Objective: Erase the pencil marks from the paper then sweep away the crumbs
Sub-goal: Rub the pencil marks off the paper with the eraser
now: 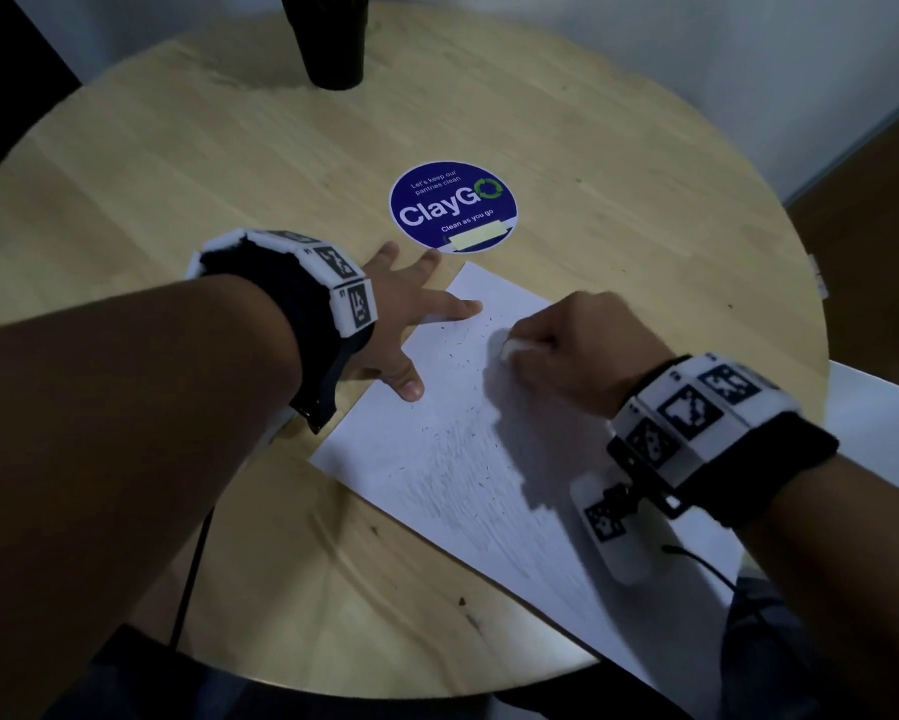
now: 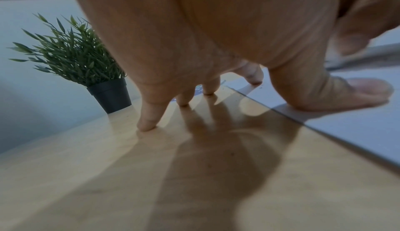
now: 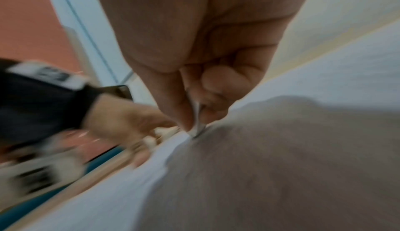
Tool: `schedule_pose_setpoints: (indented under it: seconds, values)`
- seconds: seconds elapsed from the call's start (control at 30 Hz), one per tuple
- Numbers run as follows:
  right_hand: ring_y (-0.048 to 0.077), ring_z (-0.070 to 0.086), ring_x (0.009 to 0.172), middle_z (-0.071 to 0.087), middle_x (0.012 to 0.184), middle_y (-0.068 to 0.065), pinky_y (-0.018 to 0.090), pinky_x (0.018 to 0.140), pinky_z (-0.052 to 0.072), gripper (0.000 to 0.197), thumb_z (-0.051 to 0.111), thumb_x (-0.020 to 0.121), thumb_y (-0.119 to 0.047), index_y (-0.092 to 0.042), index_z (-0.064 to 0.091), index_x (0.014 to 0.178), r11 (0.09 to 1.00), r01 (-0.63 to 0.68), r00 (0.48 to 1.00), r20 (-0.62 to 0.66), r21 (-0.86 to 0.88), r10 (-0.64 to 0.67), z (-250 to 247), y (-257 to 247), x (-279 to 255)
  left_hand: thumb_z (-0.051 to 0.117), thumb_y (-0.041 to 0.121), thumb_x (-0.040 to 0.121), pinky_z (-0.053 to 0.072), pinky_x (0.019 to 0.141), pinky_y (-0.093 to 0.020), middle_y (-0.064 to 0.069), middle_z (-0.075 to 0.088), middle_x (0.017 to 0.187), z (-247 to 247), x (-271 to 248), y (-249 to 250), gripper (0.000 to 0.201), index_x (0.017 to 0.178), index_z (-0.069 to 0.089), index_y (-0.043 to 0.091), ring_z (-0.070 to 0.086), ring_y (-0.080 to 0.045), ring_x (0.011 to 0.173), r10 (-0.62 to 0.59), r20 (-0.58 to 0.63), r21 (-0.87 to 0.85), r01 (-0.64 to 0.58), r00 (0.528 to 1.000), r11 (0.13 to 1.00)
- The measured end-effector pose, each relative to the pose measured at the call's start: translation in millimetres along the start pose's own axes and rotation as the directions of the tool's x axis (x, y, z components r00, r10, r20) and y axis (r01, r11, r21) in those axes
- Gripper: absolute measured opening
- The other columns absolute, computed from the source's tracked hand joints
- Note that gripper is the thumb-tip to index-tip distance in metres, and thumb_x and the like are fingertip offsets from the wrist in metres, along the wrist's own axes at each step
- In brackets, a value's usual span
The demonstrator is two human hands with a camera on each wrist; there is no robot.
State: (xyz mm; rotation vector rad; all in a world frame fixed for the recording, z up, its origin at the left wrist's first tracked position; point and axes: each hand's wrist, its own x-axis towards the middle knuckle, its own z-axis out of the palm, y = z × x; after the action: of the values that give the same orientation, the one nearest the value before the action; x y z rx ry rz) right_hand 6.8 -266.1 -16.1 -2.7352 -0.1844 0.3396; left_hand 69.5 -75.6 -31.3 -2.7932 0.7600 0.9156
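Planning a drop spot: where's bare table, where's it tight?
Free: wood table between plant pot and left hand; also right of sticker. Tight: paper, pinned by that hand, right hand gripping the eraser, crumbs scattered.

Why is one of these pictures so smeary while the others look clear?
Right wrist view: streaked with motion blur around the right hand pinching the small white eraser. Left wrist view: sharper, the left hand casting a dark shadow on the round wooden table. Head view: dim but mostly sharp.

White paper (image 1: 452, 459) lies flat on the round worktop (image 1: 229, 174), faintly pencil-shaded, dotted with dark crumbs (image 1: 457, 345); a white eraser (image 1: 512, 349), seemingly small, touches it.
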Motion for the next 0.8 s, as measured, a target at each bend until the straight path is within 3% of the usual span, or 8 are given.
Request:
schedule_pose_setpoints:
  seconds: [0.1, 0.2, 0.27, 0.4, 0.53, 0.67, 0.73, 0.8]
  values:
    - [0.015, 0.04, 0.054, 0.046, 0.052, 0.0, 0.028, 0.06, 0.039, 0.028, 0.056, 0.082, -0.024, -0.023, 0.053, 0.054, 0.993, 0.118, 0.981, 0.156, 0.009, -0.118, 7, -18, -17, 0.077, 0.051, 0.074, 0.013, 0.112, -0.061, 0.002, -0.022, 0.16, -1, -1, 1, 0.106, 0.145, -0.002, 0.058, -0.017, -0.036, 0.146, -0.005, 0.006, 0.012, 0.005, 1.0, 1.0]
    - [0.017, 0.039, 0.06, 0.055, 0.063, 0.008, 0.033, 0.061, 0.044, 0.016, 0.056, 0.081, -0.022, -0.014, 0.066, 0.071, 1.0, -0.029, 1.0, 0.009, 0.004, 0.029, -5, 3, 2, 0.077, 0.053, 0.073, 0.014, 0.111, -0.062, 0.002, -0.022, 0.16, 1, -1, 0, 0.107, 0.145, -0.002, 0.059, -0.017, -0.036, 0.146, -0.002, -0.002, 0.01, 0.002, 1.0, 1.0]
    - [0.02, 0.04, 0.062, 0.056, 0.068, 0.014, 0.036, 0.063, 0.047, 0.016, 0.054, 0.081, -0.019, -0.011, 0.066, 0.074, 0.999, -0.049, 0.998, -0.031, -0.002, 0.049, -5, 5, 3, 0.077, 0.053, 0.073, 0.014, 0.111, -0.062, 0.002, -0.022, 0.16, 1, -1, 1, 0.107, 0.145, -0.002, 0.058, -0.018, -0.036, 0.146, -0.002, -0.001, 0.013, 0.002, 1.0, 1.0]
    - [0.016, 0.036, 0.054, 0.043, 0.053, 0.002, 0.03, 0.062, 0.041, 0.028, 0.054, 0.082, -0.021, -0.02, 0.046, 0.055, 0.988, 0.15, 0.977, 0.156, -0.024, -0.145, 7, -19, -19, 0.077, 0.052, 0.074, 0.014, 0.111, -0.061, 0.001, -0.021, 0.16, -2, -2, 2, 0.106, 0.146, -0.001, 0.056, -0.016, -0.036, 0.146, -0.005, 0.002, 0.023, 0.005, 1.0, 1.0]
    - [0.022, 0.039, 0.062, 0.051, 0.062, 0.011, 0.036, 0.063, 0.045, 0.016, 0.055, 0.081, -0.018, -0.011, 0.065, 0.071, 1.0, -0.025, 0.999, -0.023, -0.011, 0.025, -6, 6, 0, 0.076, 0.053, 0.073, 0.014, 0.111, -0.061, 0.002, -0.022, 0.16, 0, -2, 1, 0.107, 0.145, -0.002, 0.058, -0.017, -0.036, 0.146, -0.007, 0.004, 0.015, 0.007, 1.0, 1.0]
    - [0.018, 0.036, 0.057, 0.044, 0.055, 0.003, 0.032, 0.065, 0.043, 0.024, 0.056, 0.081, -0.022, -0.017, 0.051, 0.059, 0.985, 0.17, 0.974, 0.156, -0.03, -0.164, 7, -14, -18, 0.075, 0.054, 0.074, 0.014, 0.112, -0.06, 0.0, -0.021, 0.16, -3, -3, 4, 0.106, 0.146, -0.002, 0.056, -0.016, -0.037, 0.146, -0.004, 0.01, 0.036, 0.004, 1.0, 0.999]
    - [0.017, 0.036, 0.057, 0.043, 0.054, 0.002, 0.032, 0.063, 0.041, 0.029, 0.057, 0.081, -0.024, -0.027, 0.049, 0.053, 0.995, 0.096, 0.986, 0.136, -0.003, -0.095, 1, -8, -13, 0.075, 0.054, 0.073, 0.013, 0.111, -0.061, 0.0, -0.021, 0.16, -4, -3, 3, 0.107, 0.146, -0.002, 0.056, -0.016, -0.037, 0.146, -0.007, 0.014, 0.034, 0.007, 1.0, 0.999]
    - [0.02, 0.039, 0.062, 0.049, 0.059, 0.006, 0.034, 0.062, 0.043, 0.016, 0.057, 0.081, -0.021, -0.015, 0.066, 0.069, 1.0, -0.007, 1.0, 0.016, -0.003, 0.007, -8, 5, 0, 0.076, 0.056, 0.072, 0.013, 0.111, -0.062, 0.0, -0.022, 0.16, -2, -2, 2, 0.108, 0.146, -0.003, 0.057, -0.017, -0.038, 0.146, -0.007, 0.019, 0.024, 0.006, 1.0, 1.0]
